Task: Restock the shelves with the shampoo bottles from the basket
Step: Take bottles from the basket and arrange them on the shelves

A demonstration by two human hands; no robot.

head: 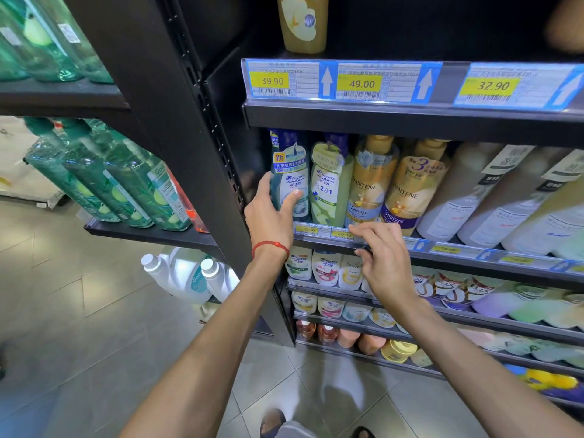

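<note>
My left hand [272, 213], with a red string at the wrist, wraps the lower part of a blue Head & Shoulders shampoo bottle [289, 165] that stands at the far left of the middle shelf [442, 254]. Beside it stand a green Head & Shoulders bottle [328, 184] and two gold Pantene bottles [373, 181]. My right hand [384, 263] hovers at the shelf's front rail below the Pantene bottles, fingers curled and apart, holding nothing. The basket is not in view.
White bottles [474, 197] fill the shelf's right side. A gold bottle [303, 23] stands on the shelf above, over price tags [360, 82]. Lower shelves hold several small bottles. Green bottles [126, 188] and white jugs [180, 276] sit in the left rack. Tiled floor lies below.
</note>
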